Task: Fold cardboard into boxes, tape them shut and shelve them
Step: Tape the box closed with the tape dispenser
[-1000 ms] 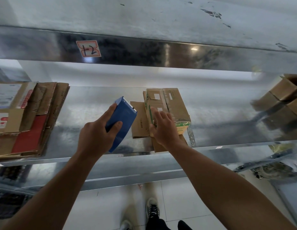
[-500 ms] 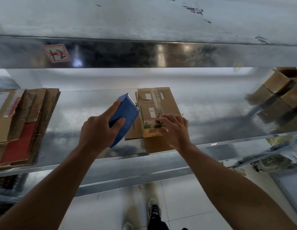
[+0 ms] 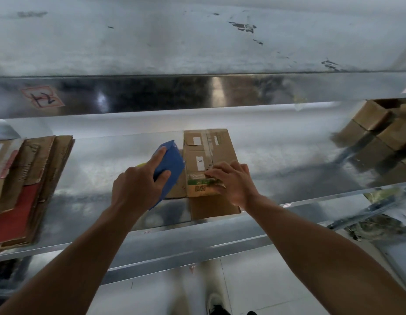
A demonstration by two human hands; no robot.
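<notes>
**Cardboard box (image 3: pixel 206 146) gripped on metal shelf (image 3: pixel 288 160)**

Left hand (image 3: pixel 136 189) has its fingers wrapped round a blue tape dispenser (image 3: pixel 171 162), just beside the box's left side. Right hand (image 3: pixel 233 183) curls its fingers over the box's near end. Flattened cardboard (image 3: pixel 27 178) is stacked far left.

A cardboard box (image 3: pixel 210 153) sits mid-way along the shelf (image 3: pixel 311 160), a tape dispenser (image 3: pixel 171 164) just left of it (in the left hand (image 3: pixel 136 189)), flattened cardboard (image 3: pixel 31 178) stacked far left, more boxes (image 3: pixel 379 133) piled far right.
</notes>
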